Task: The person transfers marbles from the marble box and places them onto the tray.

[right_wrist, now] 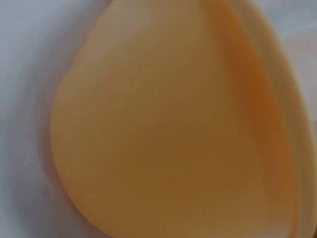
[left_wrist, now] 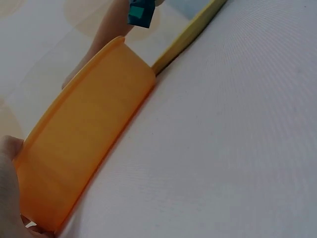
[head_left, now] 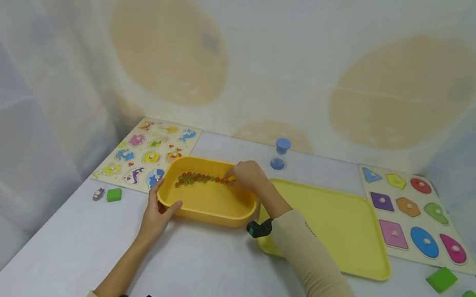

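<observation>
A deep orange-yellow tray (head_left: 209, 209) with rounded corners sits on the white table, left of centre. My left hand (head_left: 155, 216) grips its front left corner, thumb at the front wall and fingers along the left side. The left wrist view shows the tray's outer wall (left_wrist: 89, 129). Inside, small red-brown and green beads (head_left: 193, 178) lie in a cluster and a row along the back wall. My right hand (head_left: 250, 175) reaches in over the right end, fingers bent down, and pinches at the row's right end. The right wrist view shows only the tray's inside (right_wrist: 173, 124).
A flat yellow tray (head_left: 328, 230) lies right of the deep one. Behind stands a blue-capped sand timer (head_left: 281, 154). Puzzle boards lie at both sides, animals (head_left: 148, 155) left and shapes (head_left: 414, 213) right. Green blocks (head_left: 441, 280) and a small grey figure (head_left: 98, 194) lie near the edges.
</observation>
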Motion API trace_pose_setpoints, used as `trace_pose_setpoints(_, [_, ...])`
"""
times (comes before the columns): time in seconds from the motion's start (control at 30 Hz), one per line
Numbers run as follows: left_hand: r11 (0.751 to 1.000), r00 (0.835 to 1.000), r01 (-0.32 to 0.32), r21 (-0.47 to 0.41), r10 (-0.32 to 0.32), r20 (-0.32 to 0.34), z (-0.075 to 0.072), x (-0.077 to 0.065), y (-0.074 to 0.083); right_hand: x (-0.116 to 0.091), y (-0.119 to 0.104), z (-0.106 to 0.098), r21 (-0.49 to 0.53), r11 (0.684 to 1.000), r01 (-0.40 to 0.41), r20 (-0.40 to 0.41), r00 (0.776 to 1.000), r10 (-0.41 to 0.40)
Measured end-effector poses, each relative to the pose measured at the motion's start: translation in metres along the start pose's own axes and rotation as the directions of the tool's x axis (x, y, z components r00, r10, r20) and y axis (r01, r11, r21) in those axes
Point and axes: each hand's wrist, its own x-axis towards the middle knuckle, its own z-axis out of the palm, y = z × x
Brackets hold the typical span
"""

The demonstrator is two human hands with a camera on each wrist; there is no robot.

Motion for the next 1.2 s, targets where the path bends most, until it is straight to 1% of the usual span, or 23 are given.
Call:
trace_pose_setpoints(0.23, [1.0, 1.0, 0.017, 0.006, -0.017, -0.003, -0.001, 0.0, 0.002, 0.004, -0.006, 0.0, -0.075, 0.996, -0.044, 0.042, 0.998, 0.047])
trace_pose_setpoints(0.33, [1.0, 1.0, 0.01, 0.008, -0.01, -0.005, -0.001, 0.001, 0.002, 0.005, -0.006, 0.0, -0.091, 0.994, -0.052, 0.049, 0.997, 0.056])
trace_pose_setpoints(0.43, [1.0, 1.0, 0.002, 0.006, -0.002, -0.011, -0.001, 0.002, 0.001, 0.005, -0.007, 0.0, -0.085, 0.995, -0.051, 0.057, 0.997, 0.056])
trace_pose_setpoints(0.5, [1.0, 1.0, -0.005, 0.003, 0.006, -0.011, -0.001, 0.002, 0.0, 0.003, -0.006, 0.0, -0.048, 0.997, -0.055, 0.05, 0.997, 0.058])
trace_pose_setpoints(0.57, [1.0, 1.0, -0.011, 0.005, 0.011, -0.01, -0.001, 0.002, -0.001, -0.002, -0.004, -0.002, 0.015, 0.998, -0.055, 0.021, 0.998, 0.055])
trace_pose_setpoints(0.6, [1.0, 1.0, -0.012, 0.006, 0.012, -0.009, -0.001, 0.002, -0.001, -0.005, -0.003, -0.003, 0.056, 0.997, -0.051, -0.01, 0.999, 0.052])
trace_pose_setpoints(0.67, [1.0, 1.0, -0.01, 0.013, 0.01, -0.008, 0.0, 0.001, -0.001, -0.015, 0.001, -0.007, 0.145, 0.989, -0.041, -0.095, 0.994, 0.055])
trace_pose_setpoints(0.73, [1.0, 1.0, -0.011, 0.021, 0.011, -0.009, 0.0, 0.0, -0.001, -0.029, 0.007, -0.014, 0.236, 0.971, -0.033, -0.187, 0.979, 0.078])
trace_pose_setpoints(0.77, [1.0, 1.0, -0.007, 0.022, 0.007, -0.011, 0.001, 0.0, -0.001, -0.038, 0.01, -0.017, 0.276, 0.961, -0.035, -0.231, 0.967, 0.102])
trace_pose_setpoints(0.83, [1.0, 1.0, -0.004, 0.024, 0.004, -0.009, 0.0, -0.001, 0.0, -0.058, 0.02, -0.022, 0.334, 0.942, -0.047, -0.314, 0.936, 0.158])
trace_pose_setpoints(0.93, [0.999, 1.0, 0.007, 0.036, -0.006, -0.007, -0.001, -0.001, 0.0, -0.09, 0.039, -0.018, 0.402, 0.91, -0.1, -0.383, 0.885, 0.266])
trace_pose_setpoints(1.0, [0.999, 1.0, 0.016, 0.045, -0.015, -0.008, -0.003, -0.001, 0.0, -0.112, 0.053, -0.008, 0.435, 0.889, -0.144, -0.394, 0.857, 0.332])
trace_pose_setpoints(1.03, [0.999, 1.0, 0.02, 0.048, -0.02, -0.01, -0.003, -0.001, 0.0, -0.123, 0.059, -0.002, 0.457, 0.872, -0.174, -0.381, 0.847, 0.369])
trace_pose_setpoints(1.1, [0.998, 1.0, 0.022, 0.05, -0.021, -0.01, -0.003, -0.001, 0.0, -0.142, 0.069, 0.01, 0.488, 0.84, -0.237, -0.34, 0.835, 0.433])
trace_pose_setpoints(1.2, [0.999, 1.0, 0.017, 0.039, -0.017, 0.0, -0.003, 0.0, 0.0, -0.167, 0.08, 0.027, 0.502, 0.799, -0.331, -0.261, 0.823, 0.504])
